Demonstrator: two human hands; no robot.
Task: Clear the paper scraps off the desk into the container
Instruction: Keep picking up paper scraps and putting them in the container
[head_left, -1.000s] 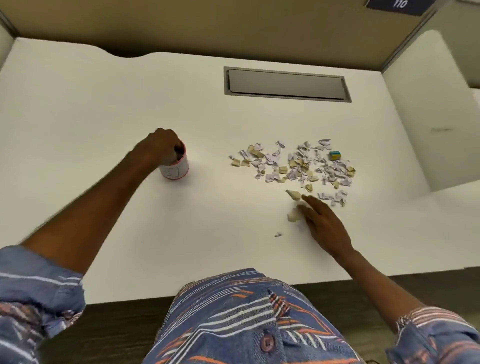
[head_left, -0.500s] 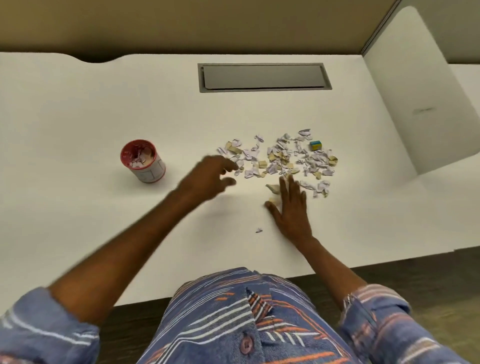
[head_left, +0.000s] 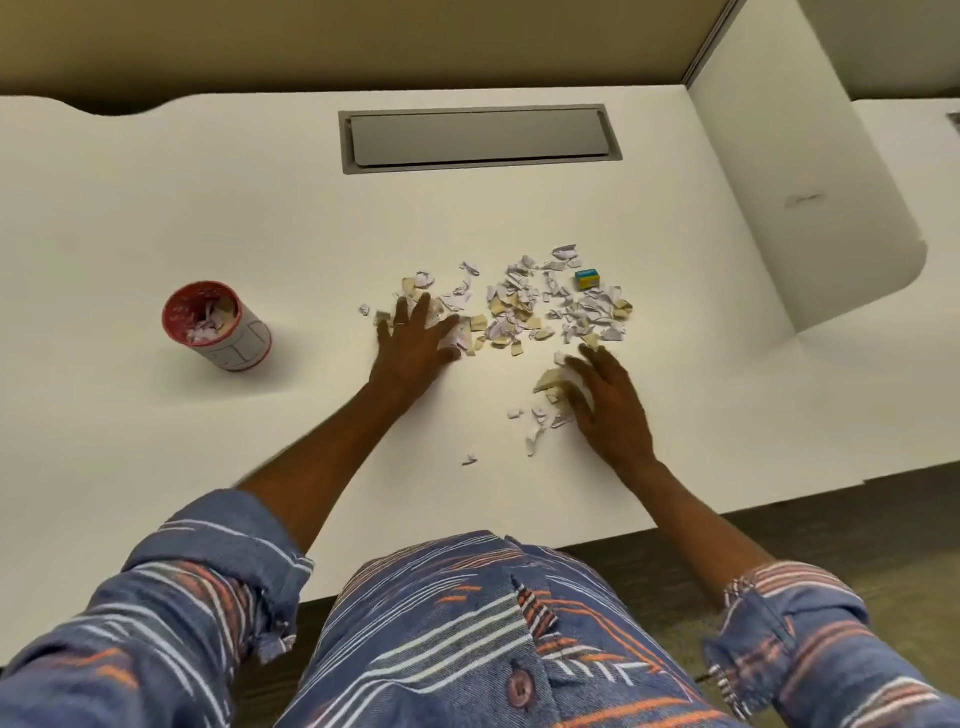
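- Left hand (head_left: 415, 343) lies flat, fingers spread wide on the paper scraps (head_left: 524, 312).
- Right hand (head_left: 605, 405), fingers spread, covers nearer scraps.
- The cup (head_left: 218, 327) stands well left.

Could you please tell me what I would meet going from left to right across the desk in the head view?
Red-rimmed container → left hand → right hand → white side panel. The scrap pile spans both hands, so it is left out.
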